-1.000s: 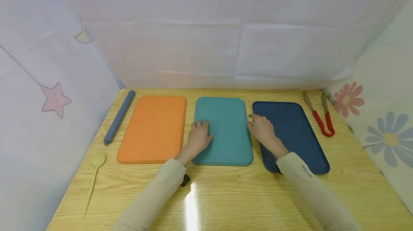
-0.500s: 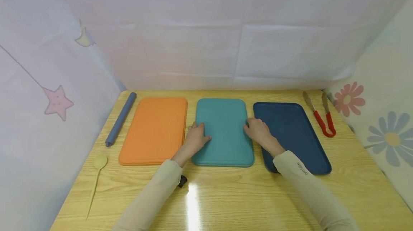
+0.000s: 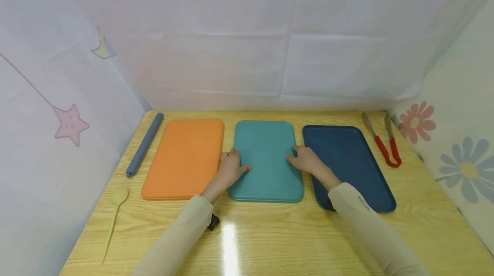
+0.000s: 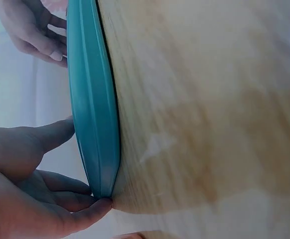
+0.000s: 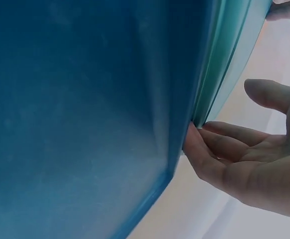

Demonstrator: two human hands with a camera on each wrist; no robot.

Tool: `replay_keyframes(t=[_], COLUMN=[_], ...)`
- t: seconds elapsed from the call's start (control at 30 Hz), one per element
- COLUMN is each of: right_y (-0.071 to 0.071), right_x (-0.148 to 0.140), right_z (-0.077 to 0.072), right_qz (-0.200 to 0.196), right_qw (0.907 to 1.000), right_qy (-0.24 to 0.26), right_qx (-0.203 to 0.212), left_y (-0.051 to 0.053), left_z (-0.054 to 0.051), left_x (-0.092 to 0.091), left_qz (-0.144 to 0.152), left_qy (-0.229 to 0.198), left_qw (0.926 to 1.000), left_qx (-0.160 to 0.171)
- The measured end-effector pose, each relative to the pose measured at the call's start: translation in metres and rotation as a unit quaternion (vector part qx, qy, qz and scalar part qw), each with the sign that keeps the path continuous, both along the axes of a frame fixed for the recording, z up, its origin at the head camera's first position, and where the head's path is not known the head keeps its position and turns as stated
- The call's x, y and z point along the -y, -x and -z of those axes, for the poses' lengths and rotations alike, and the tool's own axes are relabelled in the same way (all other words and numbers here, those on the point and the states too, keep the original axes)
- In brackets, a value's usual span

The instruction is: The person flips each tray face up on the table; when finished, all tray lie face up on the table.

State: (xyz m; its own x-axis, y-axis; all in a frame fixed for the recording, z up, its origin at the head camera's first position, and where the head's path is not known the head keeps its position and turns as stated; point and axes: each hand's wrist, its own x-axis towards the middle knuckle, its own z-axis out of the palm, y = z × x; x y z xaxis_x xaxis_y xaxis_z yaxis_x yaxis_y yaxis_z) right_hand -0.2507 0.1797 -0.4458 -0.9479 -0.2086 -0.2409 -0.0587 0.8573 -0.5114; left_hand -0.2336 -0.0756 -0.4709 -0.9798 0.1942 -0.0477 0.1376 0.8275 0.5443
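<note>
A flat teal tray (image 3: 266, 160) lies on the wooden table. My left hand (image 3: 229, 171) holds its left edge, the thumb on top and the other fingers (image 4: 92, 211) at the side and lower edge. On the opposite side my right hand (image 3: 306, 160) touches the edge. Its fingertips reach into the gap beside the dark blue tray (image 3: 351, 160), while the thumb (image 5: 267, 93) stands off the teal surface in the right wrist view. Some right fingertips are hidden between the two trays.
An orange tray (image 3: 185, 156) lies left of the teal one. Beyond it are a blue rod (image 3: 144, 145) and a yellow spoon (image 3: 120, 195). Red-handled tongs (image 3: 394, 151) lie at the far right. Printed cloth (image 3: 231, 53) hangs around the table's back and sides.
My left hand has slid left off the tray's surface to its edge. The right hand has come in to the right edge, its thumb now over the tray. The trays stay in place.
</note>
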Motion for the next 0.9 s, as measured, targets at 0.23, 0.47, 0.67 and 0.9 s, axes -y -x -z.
replay_keyframes(t=[0.23,0.47,0.67,0.9], right_y=[0.003,0.004,0.004,-0.002], right_x=[-0.008,-0.017,-0.022,-0.023], right_z=[0.004,0.006,0.005,0.0], right_qz=[0.032,0.078,0.119,0.147], right_qw=[0.9974,0.9868,0.9703,0.9521], right_qy=[0.06,0.131,0.203,0.268], right_qx=[0.023,0.054,0.056,0.002], left_y=[-0.001,0.001,0.0,0.0], left_z=[0.0,-0.001,-0.003,-0.005], left_x=[0.004,0.007,0.009,0.013], left_qz=[0.008,0.019,0.022,0.039], left_qy=[-0.006,-0.012,-0.009,-0.004], left_qw=[0.9999,0.9996,0.9995,0.9985], left_qx=[0.006,0.02,0.023,0.038])
